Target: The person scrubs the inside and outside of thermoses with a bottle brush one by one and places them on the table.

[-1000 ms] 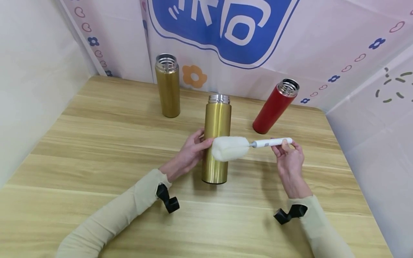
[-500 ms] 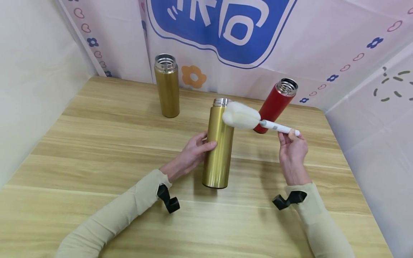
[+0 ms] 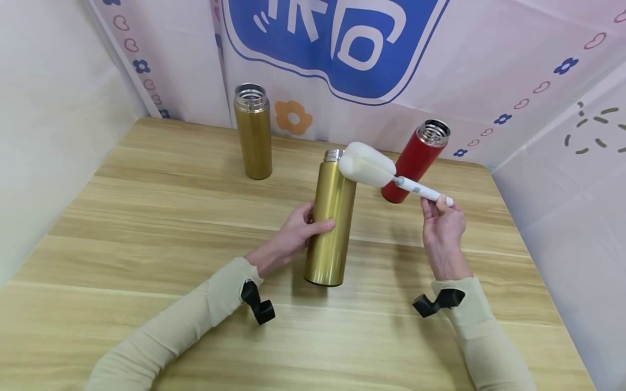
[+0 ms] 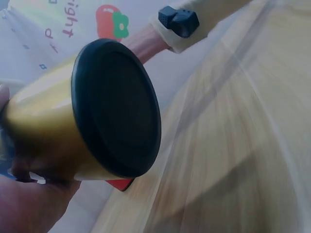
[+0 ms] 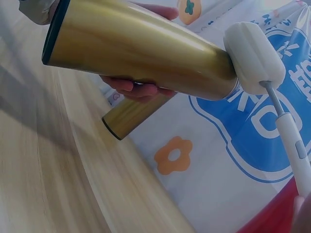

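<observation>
Clasps a gold bottle (image 3: 338, 202) tilted above the table (image 3: 186, 228), between its left and right edges, in the left grip (image 3: 297, 231). Pinches a white brush (image 3: 374, 165) in the right grip (image 3: 444, 228), its head beside the bottle's mouth, with a red bottle (image 3: 421, 156) and a second gold bottle (image 3: 254, 141) near the far edge.

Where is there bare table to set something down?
Bare tabletop lies between the standing gold bottle and the left sleeve, and between that sleeve and the right sleeve, nearer the person than the held gold bottle. Right of centre is crowded: in the head view the brush head overlaps that bottle's neck and the handle crosses the red bottle.
</observation>
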Demonstrator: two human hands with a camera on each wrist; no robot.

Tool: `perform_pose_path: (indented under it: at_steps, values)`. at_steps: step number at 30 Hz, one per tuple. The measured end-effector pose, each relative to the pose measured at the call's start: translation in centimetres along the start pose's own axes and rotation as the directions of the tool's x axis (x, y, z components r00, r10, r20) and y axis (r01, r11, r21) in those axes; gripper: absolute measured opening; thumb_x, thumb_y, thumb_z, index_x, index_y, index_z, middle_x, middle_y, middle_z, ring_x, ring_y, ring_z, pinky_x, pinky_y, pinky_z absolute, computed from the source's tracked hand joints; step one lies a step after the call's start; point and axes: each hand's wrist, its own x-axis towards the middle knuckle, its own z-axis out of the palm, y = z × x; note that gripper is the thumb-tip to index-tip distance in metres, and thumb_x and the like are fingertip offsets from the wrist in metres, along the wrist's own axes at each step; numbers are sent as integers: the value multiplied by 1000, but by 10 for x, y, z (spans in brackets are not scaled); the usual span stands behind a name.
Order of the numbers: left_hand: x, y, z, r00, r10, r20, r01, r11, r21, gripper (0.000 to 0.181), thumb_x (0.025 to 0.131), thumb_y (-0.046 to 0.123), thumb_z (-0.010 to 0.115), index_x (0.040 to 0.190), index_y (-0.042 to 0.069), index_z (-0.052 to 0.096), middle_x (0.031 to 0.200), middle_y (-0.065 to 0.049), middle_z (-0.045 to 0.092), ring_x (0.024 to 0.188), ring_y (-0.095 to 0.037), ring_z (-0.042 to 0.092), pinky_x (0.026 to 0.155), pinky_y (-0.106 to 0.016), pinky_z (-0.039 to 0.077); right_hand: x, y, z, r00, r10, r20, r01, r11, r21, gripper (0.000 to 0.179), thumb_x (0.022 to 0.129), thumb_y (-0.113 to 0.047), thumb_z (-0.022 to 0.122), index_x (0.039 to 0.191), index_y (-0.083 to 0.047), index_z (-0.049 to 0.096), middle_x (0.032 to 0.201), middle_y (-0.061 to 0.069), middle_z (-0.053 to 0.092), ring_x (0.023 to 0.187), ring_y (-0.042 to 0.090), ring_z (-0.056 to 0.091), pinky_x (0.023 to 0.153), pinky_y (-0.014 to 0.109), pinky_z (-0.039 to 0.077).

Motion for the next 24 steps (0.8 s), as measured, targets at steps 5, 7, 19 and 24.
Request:
perform_pose_path:
  at_steps: [5, 7, 19, 24]
  values:
    - [-1, 1, 0, 1000, 0, 17, 1, 999, -45, 113, 51, 56, 83, 134, -7, 38, 107, -7, 55, 91, -17, 59, 85, -34, 52, -1, 0, -1, 1000, 16, 8, -16, 1000, -24, 18, 94, 2, 48, 78, -1, 39, 73, 14, 61, 60, 20, 66, 59, 31, 58]
    - [-2, 1, 0, 1000, -4, 19, 5, 998, -62, 114, 51, 54, 84, 136, -5, 36, 111, -9, 54, 95, -17, 58, 88, -34, 51, -1, 0, -1, 1000, 13, 18, -12, 999, -38, 19, 94, 3, 47, 77, -1, 39, 73, 14, 60, 60, 19, 66, 59, 30, 58]
    - [-1, 0, -3, 999, -24, 47, 26, 999, -44, 113, 57, 53, 81, 144, 4, 30, 134, -24, 47, 105, -18, 57, 99, -42, 45, -6, -2, -3, 1000, -15, 27, 17, 998, -55, 17, 93, 4, 48, 78, -1, 41, 74, 13, 59, 60, 19, 66, 59, 30, 58]
    - [0, 0, -3, 999, -32, 34, 33, 999, -33, 116, 54, 54, 83, 144, 3, 30, 134, -27, 47, 105, -18, 57, 100, -41, 45, -6, -1, -2, 999, -31, 28, 32, 997, -63, 18, 93, 4, 48, 78, -1, 41, 74, 12, 59, 60, 18, 66, 60, 30, 58]
